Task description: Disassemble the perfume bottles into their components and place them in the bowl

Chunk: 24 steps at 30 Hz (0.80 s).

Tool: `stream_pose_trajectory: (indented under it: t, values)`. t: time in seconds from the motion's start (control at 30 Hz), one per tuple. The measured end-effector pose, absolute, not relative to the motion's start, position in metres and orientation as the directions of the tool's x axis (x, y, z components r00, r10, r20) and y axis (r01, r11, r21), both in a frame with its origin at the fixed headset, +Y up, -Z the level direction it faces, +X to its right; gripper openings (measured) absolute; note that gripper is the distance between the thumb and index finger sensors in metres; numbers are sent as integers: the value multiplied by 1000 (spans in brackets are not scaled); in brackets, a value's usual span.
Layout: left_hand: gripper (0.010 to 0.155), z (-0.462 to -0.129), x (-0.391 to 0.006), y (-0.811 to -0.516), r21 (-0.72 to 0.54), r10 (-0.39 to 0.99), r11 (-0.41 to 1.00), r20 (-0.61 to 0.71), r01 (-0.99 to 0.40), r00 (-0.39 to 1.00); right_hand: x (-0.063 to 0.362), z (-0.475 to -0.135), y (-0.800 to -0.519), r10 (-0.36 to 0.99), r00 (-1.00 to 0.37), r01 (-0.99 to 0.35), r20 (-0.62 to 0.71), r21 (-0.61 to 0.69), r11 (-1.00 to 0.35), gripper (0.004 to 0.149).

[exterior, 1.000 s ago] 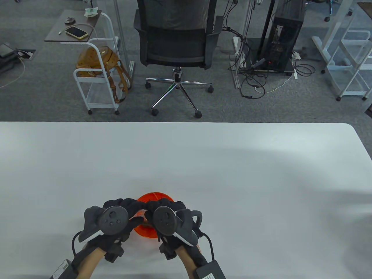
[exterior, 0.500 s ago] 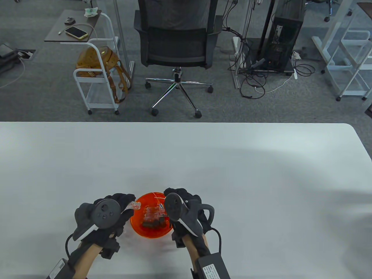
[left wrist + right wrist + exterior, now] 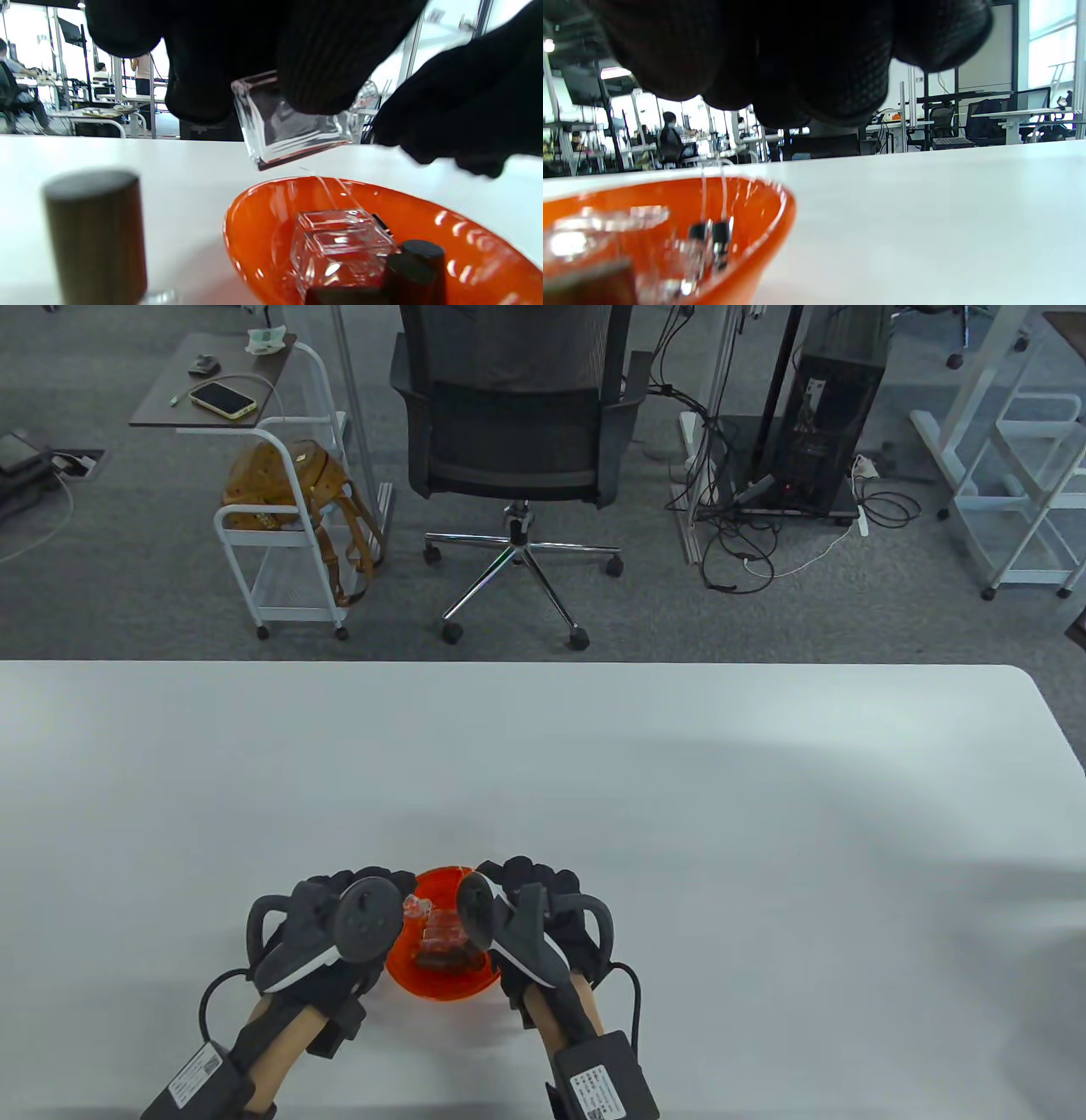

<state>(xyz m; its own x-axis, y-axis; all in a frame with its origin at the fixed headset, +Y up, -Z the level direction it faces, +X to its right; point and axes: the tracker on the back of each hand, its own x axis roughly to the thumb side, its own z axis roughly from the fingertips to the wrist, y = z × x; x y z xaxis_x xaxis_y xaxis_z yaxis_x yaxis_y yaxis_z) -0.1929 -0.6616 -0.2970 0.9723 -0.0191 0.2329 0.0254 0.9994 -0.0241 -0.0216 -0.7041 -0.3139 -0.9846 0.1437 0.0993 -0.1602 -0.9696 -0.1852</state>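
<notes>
Left hand (image 3: pixel 339 929) pinched clear glass bottle (image 3: pixel 292 123) above orange bowl (image 3: pixel 441 984) rim. Right hand (image 3: pixel 530 912) beside bowl, fingers curled, grip unclear. Bowl near table (image 3: pixel 679 814) front edge; far side open.

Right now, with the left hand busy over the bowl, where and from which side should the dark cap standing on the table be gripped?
Grip the dark cap across its round side wall, coming down from above. It stands upright on the white table, outside the orange bowl, so its sides look free all round. The left hand holds a clear glass bottle, so the right hand is probably the one to use.
</notes>
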Motion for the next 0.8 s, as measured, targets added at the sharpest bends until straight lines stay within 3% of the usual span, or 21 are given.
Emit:
stream_pose_trajectory:
  t: [0.13,0.37,0.67,0.8]
  values:
    - [54,-316,-164,-658,-19,-167,985,189,173,968,8,-309,-692,250,-967,-254,47,-217,-942,47]
    - [53,-346,-131,-691,-97,-349,923,198,373,916,44,-310,-687,367,-930,-356,-11,-217,-909,47]
    - [53,-351,-116,-716,-184,-385,880,264,439,884,43,-311,-688,385,-923,-378,3,-187,-907,48]
    - [54,-347,-117,-709,-154,-382,892,250,426,890,42,-311,-689,380,-925,-375,7,-174,-911,48]
